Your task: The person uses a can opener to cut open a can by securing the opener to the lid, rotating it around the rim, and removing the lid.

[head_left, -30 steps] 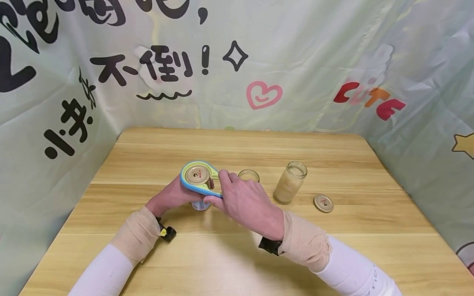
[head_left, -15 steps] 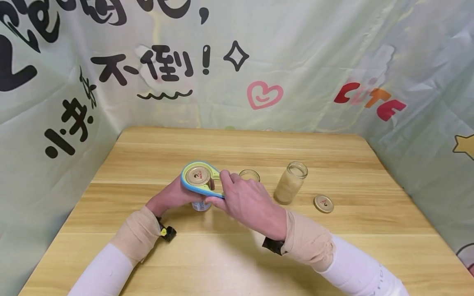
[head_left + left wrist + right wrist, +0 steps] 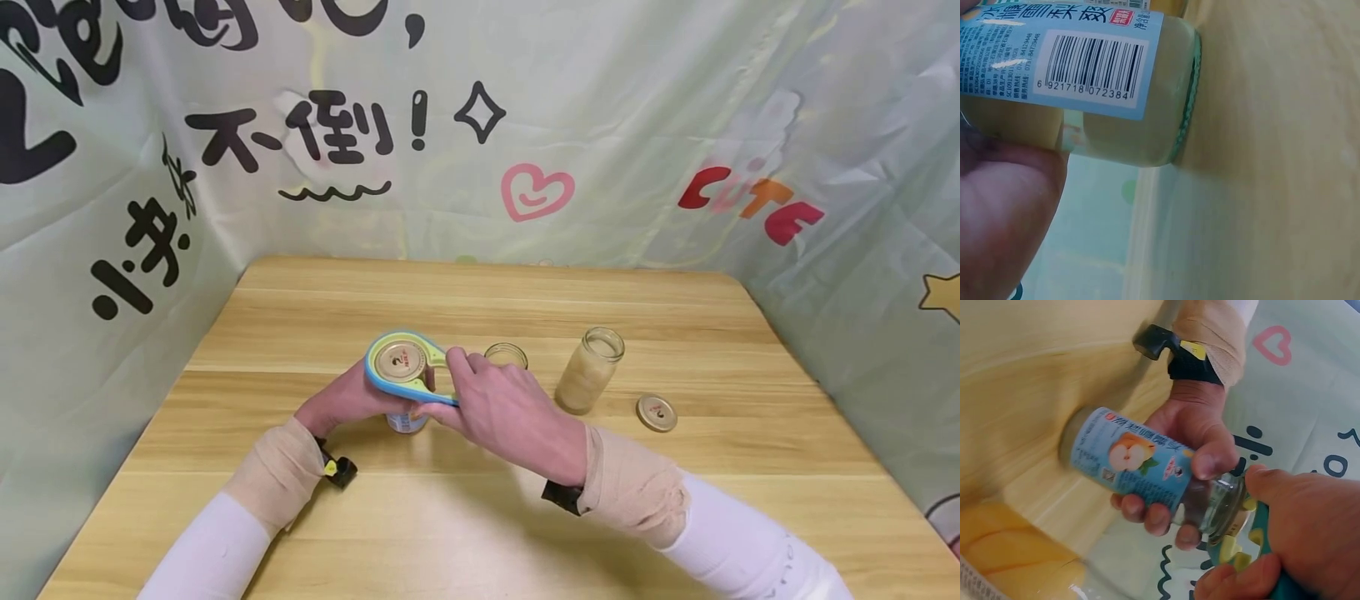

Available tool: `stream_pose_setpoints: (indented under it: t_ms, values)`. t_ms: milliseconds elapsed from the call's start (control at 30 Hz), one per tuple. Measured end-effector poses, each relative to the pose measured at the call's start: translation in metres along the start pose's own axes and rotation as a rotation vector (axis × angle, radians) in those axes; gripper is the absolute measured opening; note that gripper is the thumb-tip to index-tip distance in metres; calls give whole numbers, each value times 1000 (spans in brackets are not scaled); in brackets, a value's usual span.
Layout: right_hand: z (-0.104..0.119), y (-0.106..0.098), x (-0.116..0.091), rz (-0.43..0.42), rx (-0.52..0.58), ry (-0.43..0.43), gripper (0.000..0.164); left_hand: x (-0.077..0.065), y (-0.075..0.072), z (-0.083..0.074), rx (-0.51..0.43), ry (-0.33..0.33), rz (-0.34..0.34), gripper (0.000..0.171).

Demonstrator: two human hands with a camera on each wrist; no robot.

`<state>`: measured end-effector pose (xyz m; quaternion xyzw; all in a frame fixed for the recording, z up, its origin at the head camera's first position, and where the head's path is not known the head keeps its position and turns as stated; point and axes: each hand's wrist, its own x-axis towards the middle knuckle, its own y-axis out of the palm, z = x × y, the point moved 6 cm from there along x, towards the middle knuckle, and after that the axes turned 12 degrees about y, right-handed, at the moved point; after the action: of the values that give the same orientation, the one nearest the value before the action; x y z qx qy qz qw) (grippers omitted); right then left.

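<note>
My left hand grips a glass jar round its upper part, thumb on one side and fingers on the other. The jar has a blue label with pear pictures, and its base meets the wooden table in the left wrist view. A gold lid caps it. Round that lid sits the loop of a blue and yellow-green jar opener. My right hand holds the opener's handles, fingers curled over them and thumb along the near side; the handle ends are hidden in the palm.
Right of the hands stands an uncapped glass jar, with a loose gold lid lying beside it. Another open jar is partly hidden behind my right hand. A printed fabric backdrop rises behind the wooden table.
The right hand and forearm have shifted slightly right and toward me, and the opener's handles have swung a little nearer. The left hand keeps its grip on the jar.
</note>
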<state>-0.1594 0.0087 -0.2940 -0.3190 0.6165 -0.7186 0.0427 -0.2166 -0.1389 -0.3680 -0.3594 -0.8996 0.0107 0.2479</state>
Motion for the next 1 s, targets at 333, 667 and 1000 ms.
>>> stream_pose_setpoints:
  t_ms: [333,667,1000]
  values:
    - [0,0,0,11,17,-47,52,-5,0,5,-67,18,22,55]
    - [-2,1,1,35,39,-60,52,-5,1,4,-94,62,57,55]
    - [-6,1,1,76,66,-74,50,-6,0,6,-72,35,59,55]
